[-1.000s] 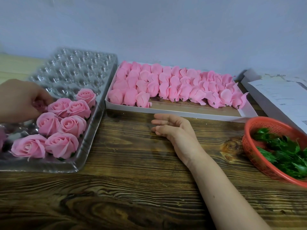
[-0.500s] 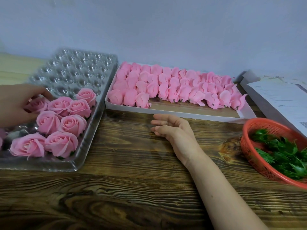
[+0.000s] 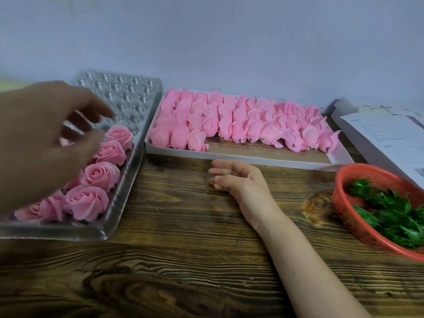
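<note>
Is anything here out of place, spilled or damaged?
Nothing stands out. The roses sit upright in the clear tray, the buds lie in rows in the white box, and the leaves are inside the red basket.

White box (image 3: 238,159): set on the table at mid-back, close to the wall.
Pink buds (image 3: 241,120): packed in rows inside the white box and laid on their sides; short stubs are seen on the front row; a bare strip of box floor is left at front right.
Red basket (image 3: 341,210): mesh plastic, placed at the right, cut off by the frame.
Green leaves (image 3: 390,214): heaped in the red basket.
Papers (image 3: 385,138): printed sheets, laid behind the basket, near the box.
Table (image 3: 195,260): dark, strongly grained wood.
Wall (image 3: 229,42): plain, pale blue-grey.
</note>
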A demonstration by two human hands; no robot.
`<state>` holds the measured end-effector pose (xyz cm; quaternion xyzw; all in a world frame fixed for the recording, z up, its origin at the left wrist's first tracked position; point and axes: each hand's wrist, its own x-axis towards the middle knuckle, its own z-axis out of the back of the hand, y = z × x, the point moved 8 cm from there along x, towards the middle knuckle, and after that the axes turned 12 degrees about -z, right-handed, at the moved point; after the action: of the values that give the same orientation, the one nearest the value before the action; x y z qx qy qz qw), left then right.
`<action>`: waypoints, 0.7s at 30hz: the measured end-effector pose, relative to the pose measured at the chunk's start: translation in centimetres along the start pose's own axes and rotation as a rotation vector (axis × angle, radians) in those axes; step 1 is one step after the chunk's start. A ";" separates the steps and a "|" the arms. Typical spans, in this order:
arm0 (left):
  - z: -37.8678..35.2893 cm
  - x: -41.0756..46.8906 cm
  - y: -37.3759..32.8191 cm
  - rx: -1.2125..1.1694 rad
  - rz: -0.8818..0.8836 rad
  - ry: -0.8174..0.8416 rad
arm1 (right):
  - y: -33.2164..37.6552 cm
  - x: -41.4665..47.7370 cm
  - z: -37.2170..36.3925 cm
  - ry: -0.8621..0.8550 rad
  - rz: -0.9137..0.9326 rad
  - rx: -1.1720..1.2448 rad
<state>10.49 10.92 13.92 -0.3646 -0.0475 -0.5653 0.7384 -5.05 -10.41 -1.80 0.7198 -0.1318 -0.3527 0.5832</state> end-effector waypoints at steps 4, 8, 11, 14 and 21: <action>-4.5 1.0 -5.2 -0.130 -0.024 0.023 | 0.0 0.1 0.1 0.006 0.000 0.021; -10.1 2.0 -5.9 -0.307 0.083 -0.016 | -0.1 0.1 0.2 -0.013 0.006 0.081; -14.3 2.2 -4.2 -0.470 0.275 -0.031 | 0.0 -0.1 0.3 -0.018 0.018 0.125; -16.5 2.3 -1.8 -0.526 0.443 -0.121 | 0.6 -0.4 1.1 -0.084 0.054 0.138; -18.5 1.4 0.6 -0.519 0.556 -0.136 | 2.3 -1.2 2.7 -0.246 0.143 0.083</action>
<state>5.21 -1.06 0.79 -0.5749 0.1492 -0.3112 0.7418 -7.20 -12.29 0.57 0.6833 -0.2676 -0.3899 0.5563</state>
